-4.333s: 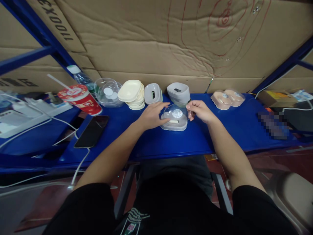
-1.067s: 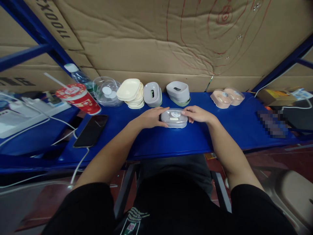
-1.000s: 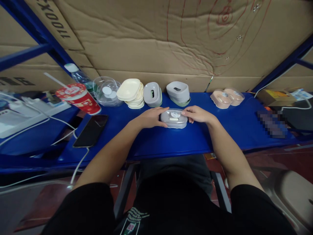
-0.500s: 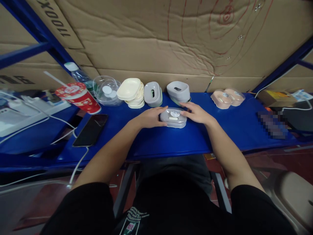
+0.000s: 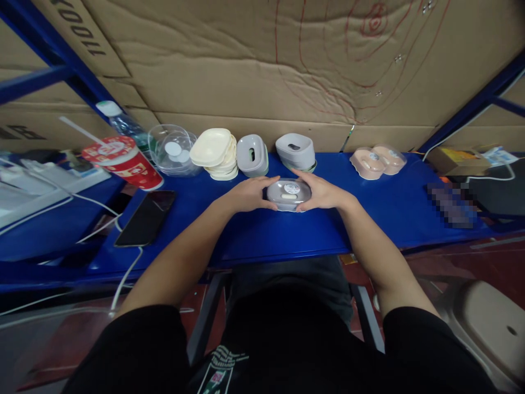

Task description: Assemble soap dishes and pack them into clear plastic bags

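In front of me on the blue table lies a grey soap box [image 5: 289, 195] under a clear lid, with a round white sticker on top. My left hand [image 5: 253, 194] grips its left end, thumb at the near edge and fingers at the far side. At the right end, my right hand [image 5: 322, 192] is wrapped around it in the same way. Just beyond my fingers stand two grey stacks of slotted trays, one left [image 5: 252, 155] and one right [image 5: 295, 151]. Left of them is a pile of cream trays [image 5: 214, 150].
Clear round-stickered lids [image 5: 173, 152], a red paper cup [image 5: 135, 167] with a straw and a bottle [image 5: 123, 121] stand at the left. A phone [image 5: 145, 219] lies nearer. Two pink soap boxes [image 5: 371, 163] sit at the right. Cardboard [image 5: 229, 71] walls the back.
My right hand has come down from the top of the soap box to close around its right end. My left hand stays at the left end. The whole view has shifted slightly.
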The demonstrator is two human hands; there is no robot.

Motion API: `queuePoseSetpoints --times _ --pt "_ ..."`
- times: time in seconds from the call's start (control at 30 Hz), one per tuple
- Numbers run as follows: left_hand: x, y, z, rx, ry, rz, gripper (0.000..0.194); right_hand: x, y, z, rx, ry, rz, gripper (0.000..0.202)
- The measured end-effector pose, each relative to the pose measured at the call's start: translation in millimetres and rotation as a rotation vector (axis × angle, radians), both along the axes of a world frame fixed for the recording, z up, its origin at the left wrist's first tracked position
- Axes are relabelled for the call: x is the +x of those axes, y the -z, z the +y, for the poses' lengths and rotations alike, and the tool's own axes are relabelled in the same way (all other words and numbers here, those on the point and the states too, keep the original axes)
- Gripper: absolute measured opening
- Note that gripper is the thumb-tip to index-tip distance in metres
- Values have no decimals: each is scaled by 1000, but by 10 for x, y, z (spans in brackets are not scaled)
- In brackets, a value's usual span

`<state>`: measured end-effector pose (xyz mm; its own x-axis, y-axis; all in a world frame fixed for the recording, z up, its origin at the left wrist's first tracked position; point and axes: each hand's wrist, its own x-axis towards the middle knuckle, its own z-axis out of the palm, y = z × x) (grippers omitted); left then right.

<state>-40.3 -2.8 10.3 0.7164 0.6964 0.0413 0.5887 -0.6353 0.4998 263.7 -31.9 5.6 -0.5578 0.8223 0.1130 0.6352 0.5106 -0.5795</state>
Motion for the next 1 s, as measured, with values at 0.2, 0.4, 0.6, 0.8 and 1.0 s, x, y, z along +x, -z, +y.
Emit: queuePoseSetpoints --times 0.2,0.4,0.6,0.8,1.0 --pt "-11 -46 -20 -33 -42 9 103 83 -51 -17 -29 -76 22 114" --pt "39 27 -75 9 70 15 91 424 -240 -54 -147 -7 17 100" --pt "96 35 -156 99 98 45 82 583 -309 -100 -185 104 35 89" --pt "134 76 -162 125 69 -16 93 363 -250 -110 -91 78 28 88" --pt "44 109 -67 147 25 -61 81 186 -154 -37 44 85 48 87"
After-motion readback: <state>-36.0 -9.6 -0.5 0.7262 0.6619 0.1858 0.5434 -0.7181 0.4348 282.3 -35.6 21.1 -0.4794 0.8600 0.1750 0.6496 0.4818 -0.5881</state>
